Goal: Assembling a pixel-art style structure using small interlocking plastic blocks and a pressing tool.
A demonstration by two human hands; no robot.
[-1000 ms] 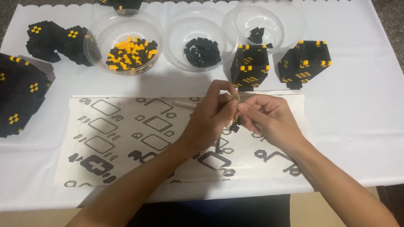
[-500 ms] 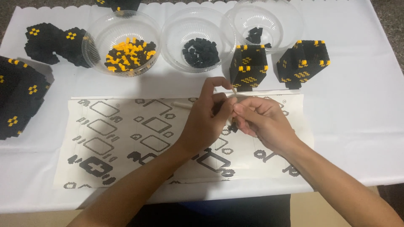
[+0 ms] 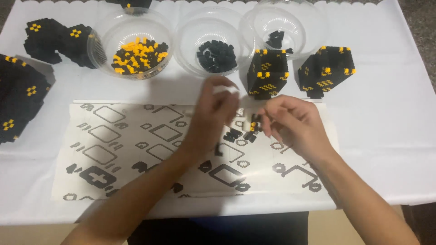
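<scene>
So from the head camera, looking straight down: the left hand [image 3: 213, 118] is blurry, fingers curled in, and it seems to be pinching something small and white up by the fingertips, can't tell what exactly. The right hand [image 3: 290, 122] is loosely curled too, fingertips pinched on a tiny black and yellow brick piece [image 3: 253, 124] held just above the instruction sheet [image 3: 113, 149]. A few loose black bricks [image 3: 234, 135] lie on the sheet right between the two hands.

The sheet is a wide pale paper printed with black outline diagrams of brick shapes, flat on the white cloth of the worktop [image 3: 386, 131].

Behind it are three clear plastic bowls in a row: the left bowl [image 3: 136, 41] has mixed yellow and black bricks, the middle bowl [image 3: 213, 38] only black ones, the right bowl [image 3: 284, 27] just a few black ones. Two built black cubes with yellow dots, the nearer cube [image 3: 268, 72] and the farther cube [image 3: 326, 70], sit just past the right hand. More black builds [image 3: 27, 90] sit at the left edge.
</scene>
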